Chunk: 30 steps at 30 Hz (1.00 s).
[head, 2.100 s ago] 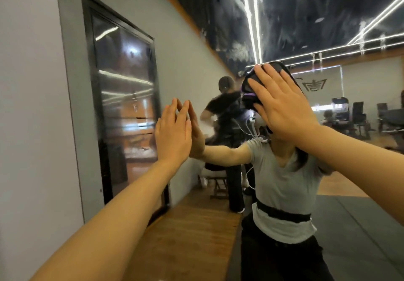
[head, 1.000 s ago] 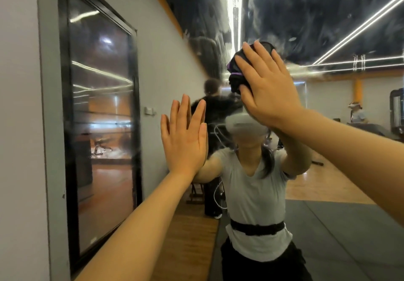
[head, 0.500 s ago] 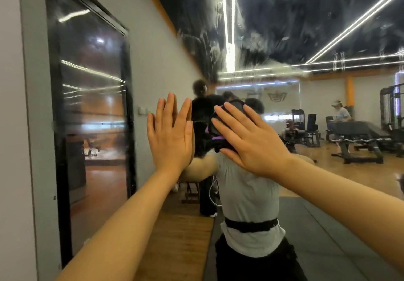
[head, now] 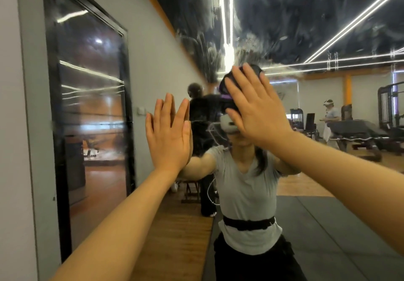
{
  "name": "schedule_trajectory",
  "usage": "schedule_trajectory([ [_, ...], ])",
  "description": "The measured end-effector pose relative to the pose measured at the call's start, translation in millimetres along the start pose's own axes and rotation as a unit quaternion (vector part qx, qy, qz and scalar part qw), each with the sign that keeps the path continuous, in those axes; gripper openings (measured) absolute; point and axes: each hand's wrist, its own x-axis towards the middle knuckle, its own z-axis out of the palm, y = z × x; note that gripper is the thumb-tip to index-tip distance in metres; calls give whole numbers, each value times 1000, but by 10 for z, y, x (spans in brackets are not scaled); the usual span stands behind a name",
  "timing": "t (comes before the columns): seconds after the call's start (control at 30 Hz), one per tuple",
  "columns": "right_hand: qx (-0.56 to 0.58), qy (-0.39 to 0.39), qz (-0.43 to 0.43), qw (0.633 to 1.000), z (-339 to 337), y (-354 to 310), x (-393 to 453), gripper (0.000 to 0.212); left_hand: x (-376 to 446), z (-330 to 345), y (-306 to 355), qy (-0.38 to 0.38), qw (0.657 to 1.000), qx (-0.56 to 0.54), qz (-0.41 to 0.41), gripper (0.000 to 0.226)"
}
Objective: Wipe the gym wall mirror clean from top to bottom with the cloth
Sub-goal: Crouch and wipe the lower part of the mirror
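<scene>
1. Pressing the dark cloth (head: 238, 79) flat against the mirror (head: 328, 29) under the splayed right hand (head: 260, 114); smeared glass lying above, unwiped span running below.
2. Bracing the flat, empty left hand (head: 169, 137) on the glass just beside, lower.
3. Hiding most of the cloth beneath the palm.
</scene>
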Motion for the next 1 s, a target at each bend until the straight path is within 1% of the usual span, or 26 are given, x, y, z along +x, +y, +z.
schedule_trajectory([
  [0.1, -11, -6, -60, 998, 45, -192, -370, 64, -5, -6, 7, -1, 1000, -7, -2, 51],
  [0.2, -23, -31, -106, 994, 107, -368, -724, 63, -11, -5, 4, 0, 1000, -14, -2, 51],
  [0.27, -30, -42, -122, 991, 118, -366, -806, 63, -12, -1, -3, 0, 1000, -16, -1, 51],
  [0.37, -35, -42, -149, 987, 73, -212, -705, 65, -19, 16, -7, 5, 1000, -20, 4, 50],
  [0.43, -27, -33, -128, 991, 22, -52, -559, 66, -26, 29, -15, 8, 1000, -25, 3, 50],
  [0.5, -21, -20, -76, 997, -42, 184, -361, 67, -28, 43, -25, 10, 1000, -23, 3, 50],
  [0.6, -11, -30, 6, 999, -197, 616, -57, 69, -23, 57, -40, 13, 1000, -24, 4, 50],
  [0.67, -6, -33, 24, 999, -267, 790, 31, 69, -30, 62, -36, 17, 999, -27, 6, 50],
  [0.73, 1, -23, 39, 999, -259, 773, 21, 67, -33, 67, -34, 20, 999, -27, 5, 50],
  [0.8, 14, -1, 67, 998, -215, 647, -45, 65, -31, 71, -43, 21, 1000, -23, 5, 50],
  [0.87, 20, 13, 77, 997, -174, 519, -151, 65, -29, 74, -48, 19, 1000, -19, 5, 50],
  [1.0, 2, 5, 28, 1000, -115, 361, -466, 64, -32, 81, -42, 18, 1000, -20, 2, 50],
])
